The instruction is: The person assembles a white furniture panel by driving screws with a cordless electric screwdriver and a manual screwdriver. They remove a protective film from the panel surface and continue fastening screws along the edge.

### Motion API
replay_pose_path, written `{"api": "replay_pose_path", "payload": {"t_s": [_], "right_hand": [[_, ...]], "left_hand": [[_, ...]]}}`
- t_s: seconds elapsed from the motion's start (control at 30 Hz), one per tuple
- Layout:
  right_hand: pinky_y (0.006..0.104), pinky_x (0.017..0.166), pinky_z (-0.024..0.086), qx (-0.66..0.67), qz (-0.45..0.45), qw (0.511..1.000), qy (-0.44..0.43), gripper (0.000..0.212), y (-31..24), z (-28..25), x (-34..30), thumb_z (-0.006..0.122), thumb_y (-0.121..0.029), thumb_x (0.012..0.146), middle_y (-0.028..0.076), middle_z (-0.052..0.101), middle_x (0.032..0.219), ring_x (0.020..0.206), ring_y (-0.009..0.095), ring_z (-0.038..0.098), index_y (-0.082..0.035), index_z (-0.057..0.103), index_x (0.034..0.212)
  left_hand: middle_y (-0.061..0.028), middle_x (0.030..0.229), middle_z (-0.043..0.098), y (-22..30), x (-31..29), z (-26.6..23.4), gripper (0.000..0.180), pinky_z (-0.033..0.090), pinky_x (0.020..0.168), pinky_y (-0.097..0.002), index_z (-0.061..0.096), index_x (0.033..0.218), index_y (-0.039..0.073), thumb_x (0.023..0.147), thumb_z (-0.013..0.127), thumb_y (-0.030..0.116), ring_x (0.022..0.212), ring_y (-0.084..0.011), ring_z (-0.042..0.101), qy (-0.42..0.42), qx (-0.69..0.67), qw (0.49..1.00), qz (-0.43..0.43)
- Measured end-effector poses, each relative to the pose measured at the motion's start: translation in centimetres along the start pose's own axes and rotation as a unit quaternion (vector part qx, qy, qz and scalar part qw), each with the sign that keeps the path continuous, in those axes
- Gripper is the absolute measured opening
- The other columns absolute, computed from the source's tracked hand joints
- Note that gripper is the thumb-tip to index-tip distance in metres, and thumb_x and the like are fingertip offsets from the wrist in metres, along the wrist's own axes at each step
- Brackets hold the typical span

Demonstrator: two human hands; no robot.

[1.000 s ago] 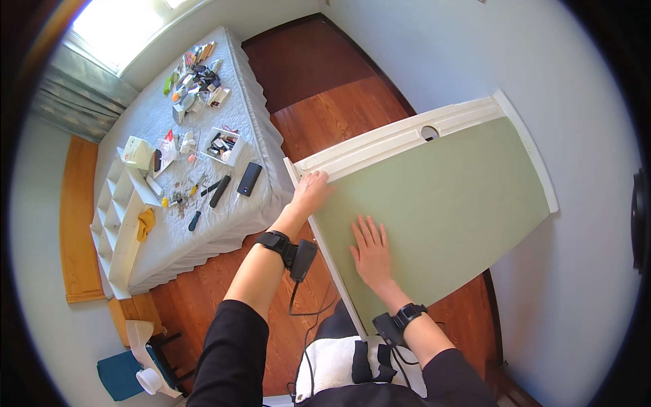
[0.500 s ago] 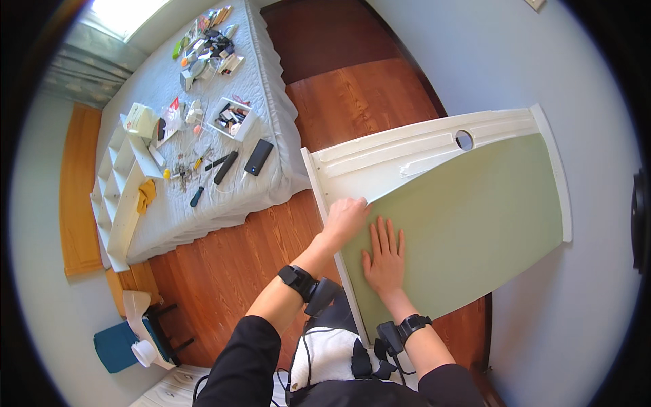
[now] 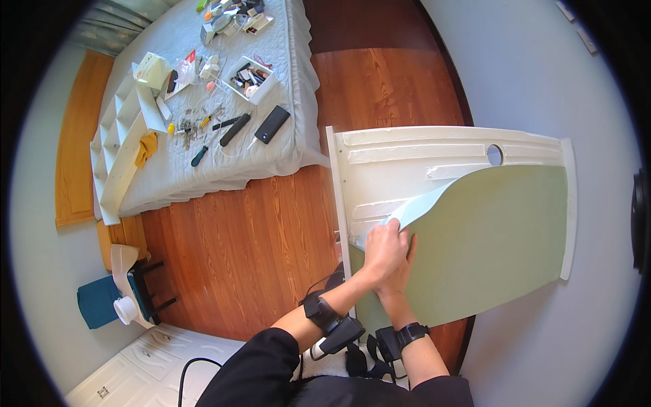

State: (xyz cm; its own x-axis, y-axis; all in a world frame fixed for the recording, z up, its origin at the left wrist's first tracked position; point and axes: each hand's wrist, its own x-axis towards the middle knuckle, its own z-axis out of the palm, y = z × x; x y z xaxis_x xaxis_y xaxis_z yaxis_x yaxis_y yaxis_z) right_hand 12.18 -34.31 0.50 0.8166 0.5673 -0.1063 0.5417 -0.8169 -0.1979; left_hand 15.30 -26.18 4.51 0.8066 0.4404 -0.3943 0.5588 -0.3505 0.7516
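Note:
A green sheet (image 3: 488,237) covers much of a white desk-like panel (image 3: 420,139). My left hand (image 3: 384,251) is closed, pinching the sheet's lifted edge, which curls up and shows a pale blue underside (image 3: 422,205). Partly hidden behind it, my right hand (image 3: 400,275) rests on the sheet with its visible fingers stretched out. White strips (image 3: 393,150), apparently tape, run along the panel's bare part, near a round hole (image 3: 495,155).
Left of the panel, a bed (image 3: 230,166) bears a phone-shaped black device (image 3: 272,125), a screwdriver (image 3: 199,156), a white box of small items (image 3: 270,87) and a white shelf unit (image 3: 122,146). A stool with a teal cover (image 3: 102,302) stands lower left. A wall (image 3: 536,81) rises on the right.
My left hand has pulled the sheet's corner inward toward my right hand, so more of the blue underside and the taped panel shows. The whole view has shifted.

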Motion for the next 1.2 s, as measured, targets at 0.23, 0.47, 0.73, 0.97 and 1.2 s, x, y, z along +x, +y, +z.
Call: {"api": "replay_pose_path", "payload": {"t_s": [0.23, 0.47, 0.73, 0.97, 1.2], "right_hand": [[0.0427, 0.108, 0.028, 0.118, -0.008, 0.993, -0.007, 0.053, 0.5, -1.7, -2.4, 0.050, -0.037, 0.095, 0.011, 0.047, 0.133, 0.127, 0.024, 0.042, -0.004, 0.043, 0.135], [0.0371, 0.102, 0.035, 0.291, 0.065, 0.954, 0.008, 0.047, -0.5, -1.5, -4.5, 0.049, -0.035, 0.097, 0.008, 0.051, 0.125, 0.119, 0.021, 0.047, -0.005, 0.044, 0.133], [0.0343, 0.096, 0.042, 0.621, 0.428, 0.651, -0.083, 0.027, -2.5, -1.3, -0.6, 0.040, -0.017, 0.101, 0.009, 0.058, 0.112, 0.112, 0.020, 0.052, -0.004, 0.050, 0.123], [0.0323, 0.084, 0.038, 0.825, 0.428, 0.346, 0.127, 0.007, -4.4, -3.7, 4.5, 0.048, -0.010, 0.078, 0.002, 0.052, 0.088, 0.089, 0.016, 0.048, -0.006, 0.051, 0.083], [0.0391, 0.097, 0.039, 0.808, 0.452, 0.376, 0.029, 0.034, -1.8, -3.6, 5.4, 0.075, -0.024, 0.075, 0.003, 0.060, 0.105, 0.108, 0.018, 0.051, -0.012, 0.062, 0.104]], "left_hand": [[-0.0307, 0.074, 0.061, 1.8, -2.4, 0.9, 0.022, 0.047, 0.069, -0.0561, 0.055, 0.079, -0.004, 0.087, 0.055, 0.017, 0.072, -0.0505, 0.060, -0.030, -0.079, 0.996, -0.024], [-0.0277, 0.082, 0.061, 2.4, -3.7, 0.2, 0.024, 0.046, 0.071, -0.0517, 0.052, 0.081, -0.004, 0.090, 0.056, 0.018, 0.079, -0.0460, 0.060, -0.081, -0.124, 0.988, -0.053], [-0.0223, 0.084, 0.058, -0.2, -1.1, -3.4, 0.019, 0.045, 0.071, -0.0477, 0.054, 0.090, -0.001, 0.095, 0.053, 0.018, 0.081, -0.0410, 0.057, 0.039, -0.079, 0.993, 0.082], [-0.0263, 0.096, 0.058, -3.7, 5.3, -4.3, 0.022, 0.050, 0.079, -0.0467, 0.057, 0.093, -0.006, 0.076, 0.059, 0.007, 0.091, -0.0418, 0.058, -0.054, 0.264, 0.949, 0.166], [-0.0344, 0.115, 0.053, -4.2, 8.8, -5.2, 0.064, 0.041, 0.099, -0.0479, 0.053, 0.110, -0.015, 0.078, 0.068, 0.039, 0.114, -0.0477, 0.047, -0.266, 0.291, 0.907, 0.146]]}}
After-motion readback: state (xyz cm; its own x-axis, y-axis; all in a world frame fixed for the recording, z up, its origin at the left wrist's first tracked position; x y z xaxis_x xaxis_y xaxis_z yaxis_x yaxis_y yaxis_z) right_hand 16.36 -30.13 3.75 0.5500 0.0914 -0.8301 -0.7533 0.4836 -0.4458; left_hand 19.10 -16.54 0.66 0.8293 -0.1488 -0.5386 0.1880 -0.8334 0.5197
